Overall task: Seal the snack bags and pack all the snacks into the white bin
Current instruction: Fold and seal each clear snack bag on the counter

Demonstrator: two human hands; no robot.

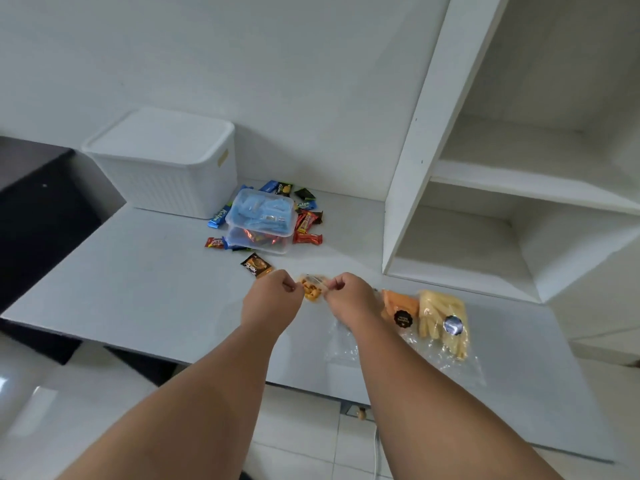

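My left hand [272,299] and my right hand [349,297] pinch the two sides of a small clear bag of orange snacks [312,289], held just above the grey table [138,289]. The white bin [166,164] stands at the table's back left with its lid on. To the right of my right hand lie a clear bag of orange snacks [400,308] and a clear bag of pale yellow sticks [441,320], each with a round sticker. Several small wrapped snacks [306,225] lie scattered around two stacked clear boxes [261,220].
A dark wrapped snack [256,265] lies just behind my left hand. White open shelves [485,188] rise on the right, standing on the table. A dark counter [31,202] sits at the left. The table's front edge runs beneath my forearms, with white floor tiles below.
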